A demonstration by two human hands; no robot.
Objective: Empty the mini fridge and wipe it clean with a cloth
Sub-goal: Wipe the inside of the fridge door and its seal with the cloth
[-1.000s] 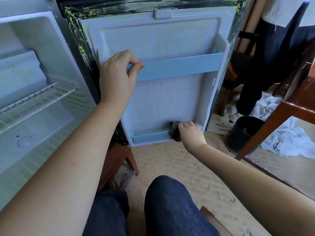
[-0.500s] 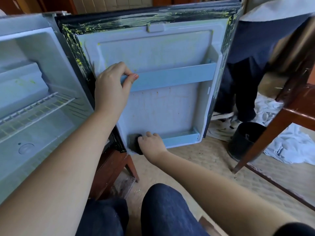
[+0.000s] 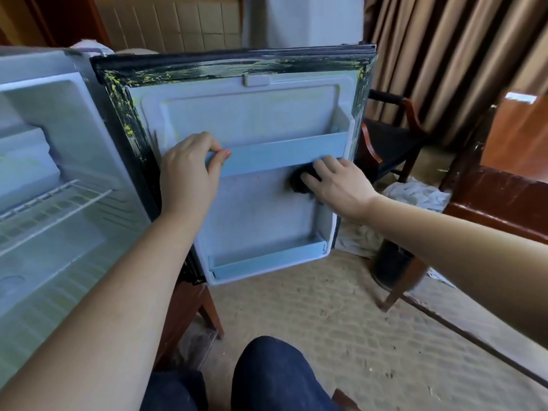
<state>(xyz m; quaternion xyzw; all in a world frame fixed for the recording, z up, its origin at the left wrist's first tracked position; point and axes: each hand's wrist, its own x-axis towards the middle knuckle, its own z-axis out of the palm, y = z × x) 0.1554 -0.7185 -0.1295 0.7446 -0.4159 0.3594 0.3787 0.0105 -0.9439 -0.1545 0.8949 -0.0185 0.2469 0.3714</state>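
Premises: beige woven floor (image 3: pixel 326 321), brown curtain (image 3: pixel 444 54) along the far right wall, and a wooden chair (image 3: pixel 394 137) with a dark seat standing before it. White rags (image 3: pixel 415 192) lie heaped on the floor beside the chair. A dark bin (image 3: pixel 391 262) stands near them, partly hidden behind the right forearm.

Fridge (image 3: pixel 89 137): it occupies the left of the view, raised on a wooden stand (image 3: pixel 189 310). The cabinet is pale inside, with a wire rack (image 3: pixel 53 203) across it. The door (image 3: pixel 261 221) is swung fully open, inner face toward the camera. Its black seal (image 3: pixel 124 114) carries yellow flecks along the top and the hinge side. A pale blue rail (image 3: pixel 281 157) runs across the door at mid height. A tray (image 3: pixel 267 259) of the same colour runs along the bottom edge.

Left hand (image 3: pixel 186 173): it is at the hinge end of the rail. The grip is closed round it, fingers over the top and thumb on the front face.

Right hand (image 3: pixel 338 185): it is at the other end, just below the rail. The grip is spread, fingers laid nearly straight over a dark cloth (image 3: pixel 299 183) and pressing it flat against the door panel. The cloth touches the rail's lower edge and shows at the fingertips and under the palm. The thumb is out of sight.

Person: seated or crouched facing the door, one knee (image 3: pixel 275 375) in dark denim at the bottom of the view.
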